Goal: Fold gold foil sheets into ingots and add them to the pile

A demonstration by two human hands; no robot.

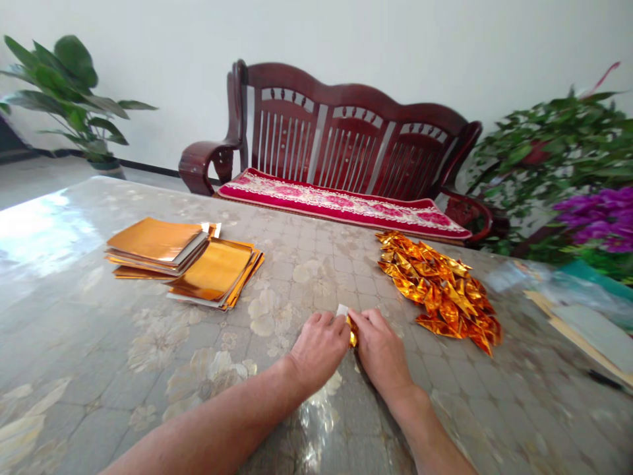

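Close together at the middle of the table, both hands grip one small sheet of gold foil paper [353,332], partly folded, with a pale edge showing at its top. My left hand [321,343] is closed on its left side, knuckles up. My right hand [380,346] pinches the right side, fingers bent over it. Much of the sheet is hidden beneath the fingers. Flat gold foil sheets lie in two overlapping stacks [155,239] to the left. On the right is a heap of folded gold foil pieces [438,290] with pointed ends.
A clear patterned cover lies over the table [208,369]. Plastic bags [583,290], a pale board [588,333] and a dark pen-like object [604,379] lie at the right edge. Behind stands a wooden bench [346,132] with a red cushion, between potted plants [93,105].
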